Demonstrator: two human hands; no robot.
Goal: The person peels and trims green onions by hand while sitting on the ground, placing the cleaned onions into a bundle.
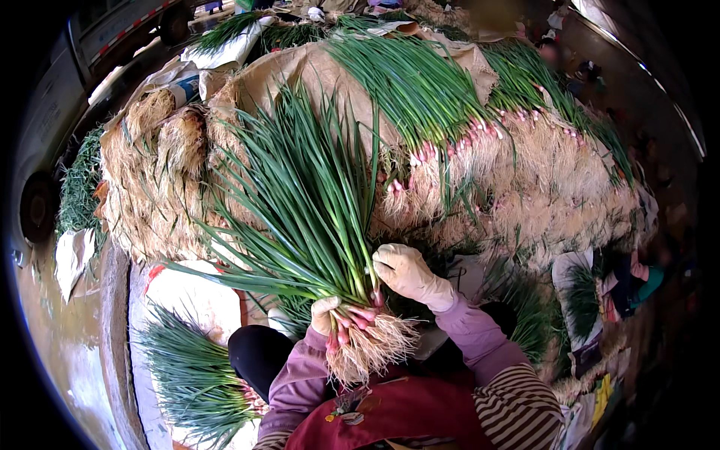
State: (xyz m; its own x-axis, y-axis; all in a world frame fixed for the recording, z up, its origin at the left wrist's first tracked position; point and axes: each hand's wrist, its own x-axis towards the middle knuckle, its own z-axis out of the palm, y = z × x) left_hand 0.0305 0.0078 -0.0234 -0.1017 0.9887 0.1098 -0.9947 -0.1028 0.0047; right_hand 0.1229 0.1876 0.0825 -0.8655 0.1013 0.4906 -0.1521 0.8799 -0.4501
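A large bunch of spring onions (309, 214) fans out in front of me, green leaves away from me, pink bulbs and pale stringy roots toward my lap. My left hand (323, 315), in a cream glove, is closed round the bunch just above the bulbs; most of its fingers are hidden behind the stalks. At the bunch's right edge, my gloved right hand (409, 276) has its fingers curled and pinched on a single spring onion stalk (374, 289). That stalk stands nearly upright beside the others, its bulb end close to them.
Beyond my hands rises a wide heap of rooted bundles (480, 202), partly under brown sacking (300, 67). More spring onions (412, 86) lie on top. Another pile (199, 375) lies at my lower left, near a concrete curb (116, 337). A vehicle (56, 112) stands far left.
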